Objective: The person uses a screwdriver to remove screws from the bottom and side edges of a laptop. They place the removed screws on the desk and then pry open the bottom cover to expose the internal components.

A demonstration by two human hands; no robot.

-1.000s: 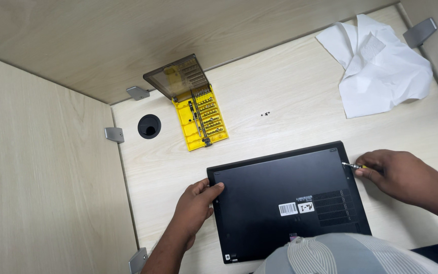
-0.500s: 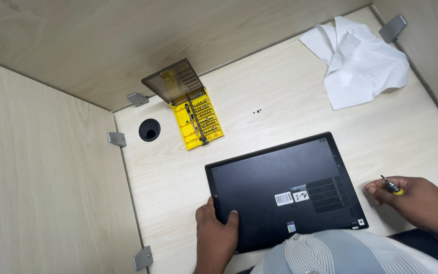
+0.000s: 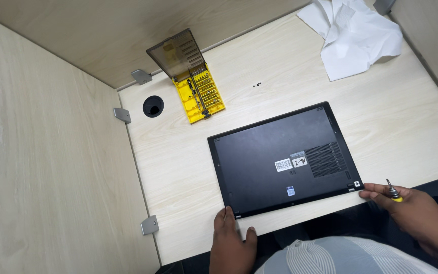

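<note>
A black laptop (image 3: 280, 157) lies upside down on the pale wooden desk (image 3: 178, 167), its underside with labels and vent slots facing up. My left hand (image 3: 231, 238) rests on the desk at the laptop's near left corner, fingertips touching its edge. My right hand (image 3: 414, 210) sits at the near right corner and grips a small screwdriver (image 3: 393, 192) with a yellow handle and metal tip pointing up. One finger of that hand touches the laptop's corner.
A yellow screwdriver bit set (image 3: 201, 91) with its smoky lid (image 3: 178, 53) raised stands at the back left, beside a round cable hole (image 3: 153, 106). Tiny dark screws (image 3: 257, 84) lie behind the laptop. A crumpled white cloth (image 3: 356, 35) is at the back right. Partition walls enclose the desk.
Both hands slid back toward me, from the laptop's far and side edges to its near corners. The laptop now lies closer to the desk's front edge and the view has shifted.
</note>
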